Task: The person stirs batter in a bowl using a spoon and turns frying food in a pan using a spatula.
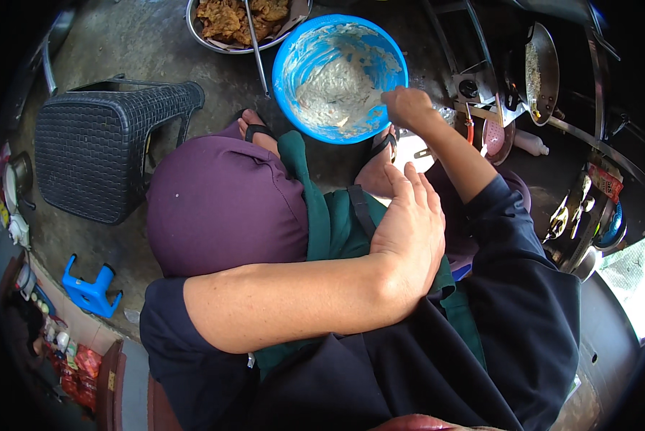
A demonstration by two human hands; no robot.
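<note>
A blue basin (282,100) stands in front of my feet, its inside coated with pale, lumpy batter (338,90). My right hand (409,108) is closed at the basin's right rim. Whatever its fingers grip is hidden from this angle. Across my body lies my left forearm, bare below a dark sleeve. My left hand (412,223) has its fingers stretched out and holds nothing, over the green apron (337,223) near my right knee.
A metal bowl (192,23) of fried food (225,20), with a long metal utensil (256,50) across it, sits behind the basin. At left are a black stool (82,154) and a small blue stool (93,287). A pan (545,68) and a white bottle (531,142) are at right.
</note>
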